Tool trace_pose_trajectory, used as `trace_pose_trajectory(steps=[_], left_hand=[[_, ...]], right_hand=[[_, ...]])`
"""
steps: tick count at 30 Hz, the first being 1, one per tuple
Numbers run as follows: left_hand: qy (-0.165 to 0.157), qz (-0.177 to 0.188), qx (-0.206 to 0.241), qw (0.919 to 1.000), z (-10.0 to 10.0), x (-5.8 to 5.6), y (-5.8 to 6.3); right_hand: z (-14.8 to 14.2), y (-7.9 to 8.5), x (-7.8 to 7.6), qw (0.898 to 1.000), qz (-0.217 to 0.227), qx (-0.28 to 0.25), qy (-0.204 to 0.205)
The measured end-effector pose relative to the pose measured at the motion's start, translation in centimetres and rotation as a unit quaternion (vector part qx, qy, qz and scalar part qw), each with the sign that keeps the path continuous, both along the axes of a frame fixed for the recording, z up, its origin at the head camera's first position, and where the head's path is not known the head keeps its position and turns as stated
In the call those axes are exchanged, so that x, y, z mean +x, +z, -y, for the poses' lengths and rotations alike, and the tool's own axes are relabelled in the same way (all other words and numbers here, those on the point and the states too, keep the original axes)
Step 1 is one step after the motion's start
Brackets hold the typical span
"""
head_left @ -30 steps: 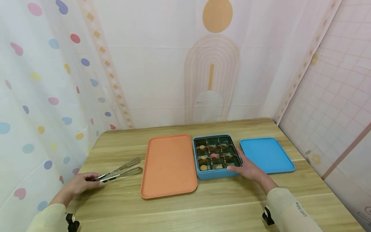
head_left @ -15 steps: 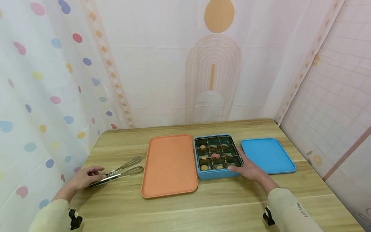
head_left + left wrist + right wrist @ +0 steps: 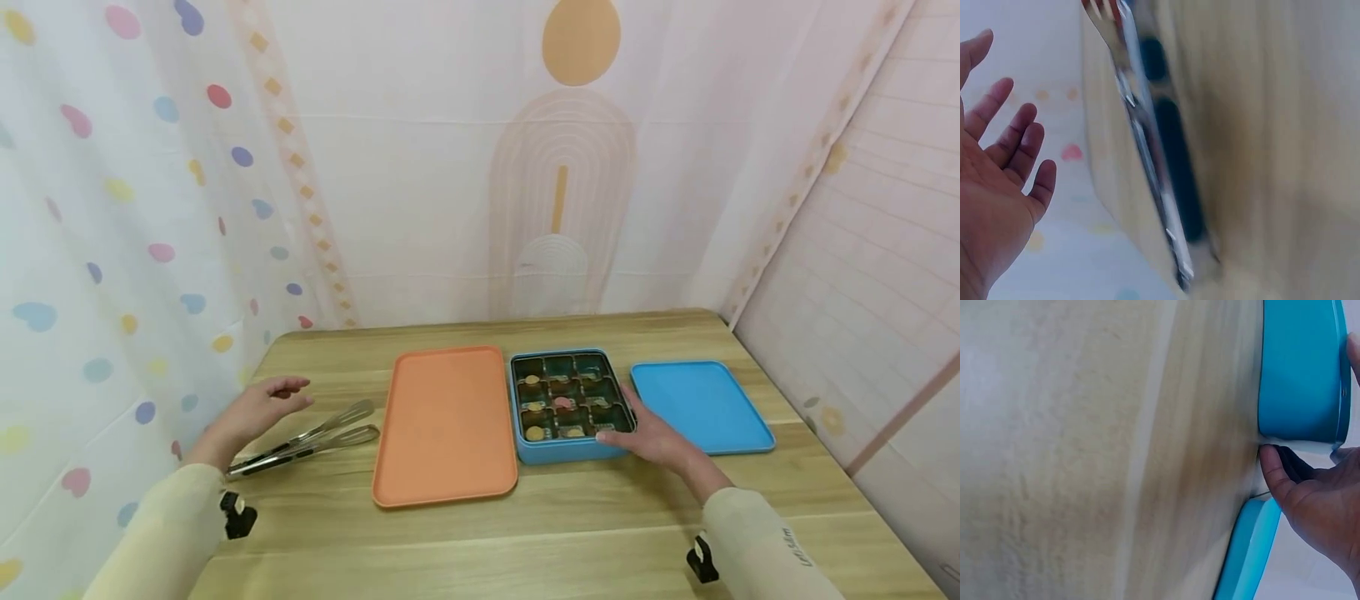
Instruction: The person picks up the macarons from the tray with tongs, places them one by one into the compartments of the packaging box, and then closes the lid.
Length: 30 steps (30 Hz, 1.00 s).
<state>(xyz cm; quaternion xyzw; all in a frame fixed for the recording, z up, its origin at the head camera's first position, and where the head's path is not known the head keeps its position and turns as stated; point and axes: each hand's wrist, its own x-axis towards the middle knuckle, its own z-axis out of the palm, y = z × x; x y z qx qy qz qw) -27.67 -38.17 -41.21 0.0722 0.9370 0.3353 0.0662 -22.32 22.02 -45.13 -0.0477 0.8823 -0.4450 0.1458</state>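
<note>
Head view: A person's left hand (image 3: 251, 418) hovers free, fingers loose, at 10 o'clock from a pair of metal tongs (image 3: 307, 450) on the wood-grain tabletop (image 3: 450, 550). The tongs lie at 9 o'clock from an orange tray (image 3: 447, 425), handles toward the person, apparently for easy left-handed use. At the tray's 3 o'clock stands a nine-compartment blue box (image 3: 570, 451); the right hand (image 3: 651, 435) grips its 4 o'clock corner, thumb at the near rim, seemingly to steady it. A blue lid (image 3: 703, 408) lies at the box's 3 o'clock, likely set aside to keep the inside within reach. A second earlier, the left hand grips the tongs' handles; now it is clear of them, while the right hand keeps its place.

Left wrist view: The released hand shows at 9 o'clock, a gap separating it from the blurred tongs.

Right wrist view: The box stands at 2 o'clock, the gripping hand at 4; its pressure cannot be told.
</note>
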Motion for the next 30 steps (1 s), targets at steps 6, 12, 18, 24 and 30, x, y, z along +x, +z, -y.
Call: trace_pose_trajectory(steps=[6,12,18,24,30], left_hand=[[-0.02,-0.044,0.012,0.9988,-4.5,-1.3,2.0],[-0.035,-0.063,0.046,0.9963,-10.1,-2.2,3.3],[-0.047,-0.051,0.113,0.9912,-17.2,-2.2,4.0],[-0.043,-0.056,0.157,0.9851,-24.2,-1.6,4.1],[-0.045,-0.064,0.191,0.9785,-30.3,-0.4,4.3]], right_hand=[[-0.9,0.6,-0.2,0.999,-0.022,0.033,-0.007],[-2.5,1.3,-0.6,0.998,-0.044,0.033,-0.009],[-5.2,2.4,-0.6,0.996,-0.056,0.062,-0.03],[-8.8,3.3,-0.3,0.995,-0.052,0.078,-0.024],[-12.8,3.9,-0.1,0.992,-0.056,0.111,-0.023]])
